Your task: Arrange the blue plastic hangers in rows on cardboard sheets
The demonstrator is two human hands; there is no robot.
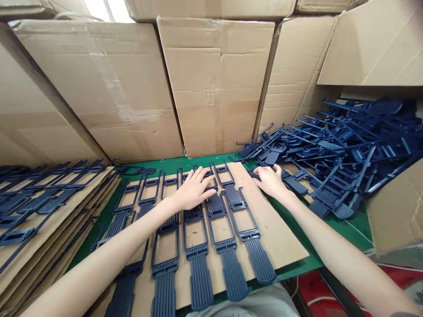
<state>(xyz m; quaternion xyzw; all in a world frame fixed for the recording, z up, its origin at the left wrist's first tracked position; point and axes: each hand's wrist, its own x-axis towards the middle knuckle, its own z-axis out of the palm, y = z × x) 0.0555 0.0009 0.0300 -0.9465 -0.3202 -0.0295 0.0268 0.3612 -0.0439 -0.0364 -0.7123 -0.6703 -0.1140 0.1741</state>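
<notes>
Dark blue plastic frames with ribbed, paddle-shaped ends (233, 268) lie in two overlapping rows on a cardboard sheet (280, 246). My left hand (194, 189) rests palm down over the upper row, its fingers spread and touching the frames, with nothing gripped. Just beyond the sheet's right edge is my right hand (269, 180). Its thumb and fingertips close on a dark blue plastic part (254, 175), most of which is hidden by the hand.
A tangled heap of similar blue parts (346, 149) spills from an open carton (396, 207) at right. Stacked cardboard sheets (95, 211) carrying more frames stand at left. Tall cardboard boxes (218, 88) wall off the back of the green tabletop (172, 165).
</notes>
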